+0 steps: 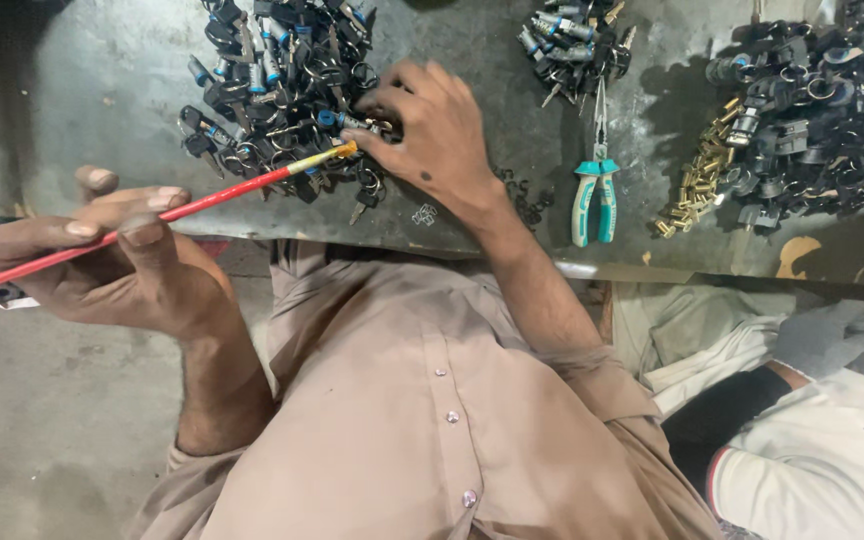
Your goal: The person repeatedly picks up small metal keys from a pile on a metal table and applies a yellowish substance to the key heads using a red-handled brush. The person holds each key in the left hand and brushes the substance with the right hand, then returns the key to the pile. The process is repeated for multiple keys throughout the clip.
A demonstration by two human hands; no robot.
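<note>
The left hand [117,262] closes its grip around a thin red brush [167,217], whose yellow tip reaches the key pile [277,85] on the counter [102,90]. The right hand [430,135] pinches a small key [357,123] from that pile, touching the brush tip. Teal pliers [594,195] lie nearby.
</note>
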